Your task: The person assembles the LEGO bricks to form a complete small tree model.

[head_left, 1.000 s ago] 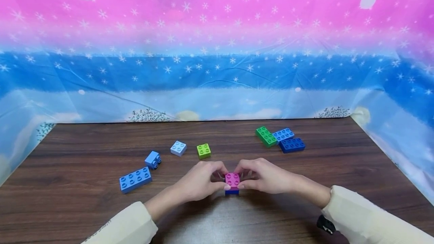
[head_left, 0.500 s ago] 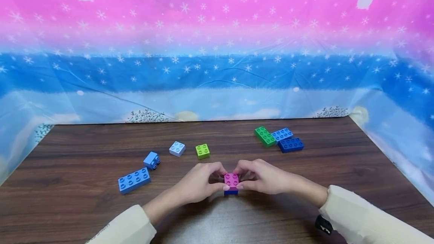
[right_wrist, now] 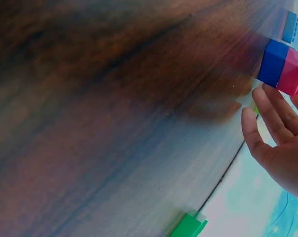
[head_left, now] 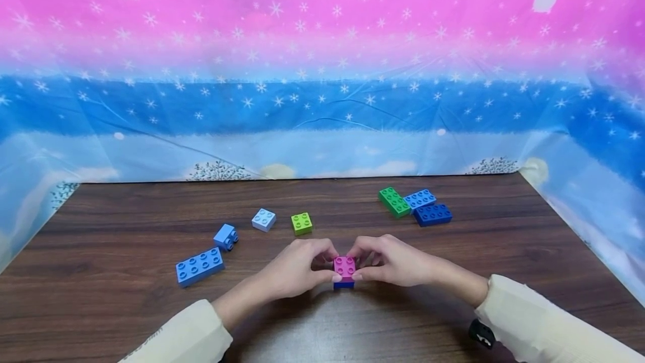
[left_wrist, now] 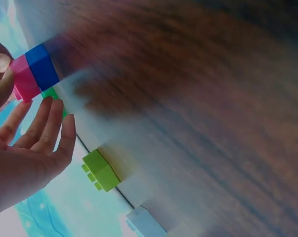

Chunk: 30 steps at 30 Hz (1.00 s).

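Note:
A pink toy brick sits on top of a dark blue brick near the front middle of the table. My left hand pinches the pink brick from the left side with thumb and index finger. From the other side my right hand pinches it the same way. Both wrist views show the pink brick flush against the blue brick, which stands on the wood. The other fingers of each hand spread out beside the stack.
Behind the left hand lie a lime green brick, a pale blue brick, a small blue brick on its side and a long blue brick. Back right, a green brick touches a light blue brick beside a dark blue long brick.

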Each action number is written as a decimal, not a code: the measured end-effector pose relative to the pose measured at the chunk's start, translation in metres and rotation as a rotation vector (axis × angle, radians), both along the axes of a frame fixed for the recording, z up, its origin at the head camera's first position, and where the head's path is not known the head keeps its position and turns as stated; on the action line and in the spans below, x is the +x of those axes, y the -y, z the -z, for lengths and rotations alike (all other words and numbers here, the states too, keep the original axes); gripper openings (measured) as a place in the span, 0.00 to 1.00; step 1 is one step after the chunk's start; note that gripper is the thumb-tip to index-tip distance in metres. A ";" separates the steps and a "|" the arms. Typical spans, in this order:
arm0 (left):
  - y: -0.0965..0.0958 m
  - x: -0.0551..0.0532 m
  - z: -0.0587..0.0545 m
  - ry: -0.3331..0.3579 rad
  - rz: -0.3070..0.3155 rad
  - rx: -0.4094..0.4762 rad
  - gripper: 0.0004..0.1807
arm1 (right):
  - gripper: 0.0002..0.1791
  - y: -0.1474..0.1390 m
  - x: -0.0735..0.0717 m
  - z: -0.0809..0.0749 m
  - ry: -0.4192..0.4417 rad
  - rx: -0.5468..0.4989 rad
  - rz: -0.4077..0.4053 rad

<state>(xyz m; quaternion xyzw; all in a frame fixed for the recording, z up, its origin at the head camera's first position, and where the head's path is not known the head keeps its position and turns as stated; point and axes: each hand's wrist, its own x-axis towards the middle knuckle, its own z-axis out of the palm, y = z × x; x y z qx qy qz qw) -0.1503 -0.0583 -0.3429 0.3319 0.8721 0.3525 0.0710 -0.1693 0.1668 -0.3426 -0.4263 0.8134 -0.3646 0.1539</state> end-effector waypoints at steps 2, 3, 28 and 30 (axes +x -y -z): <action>0.001 0.000 -0.001 -0.013 0.008 -0.001 0.09 | 0.12 0.000 0.000 0.000 0.003 -0.001 -0.001; 0.001 -0.001 -0.001 -0.022 0.015 -0.003 0.09 | 0.12 0.000 0.000 0.000 0.005 -0.001 0.000; 0.027 -0.028 -0.017 -0.070 -0.228 -0.023 0.18 | 0.13 0.000 -0.001 -0.003 0.013 0.052 0.011; 0.030 -0.031 -0.016 -0.078 -0.242 -0.026 0.19 | 0.13 0.000 -0.001 -0.002 0.010 0.053 0.011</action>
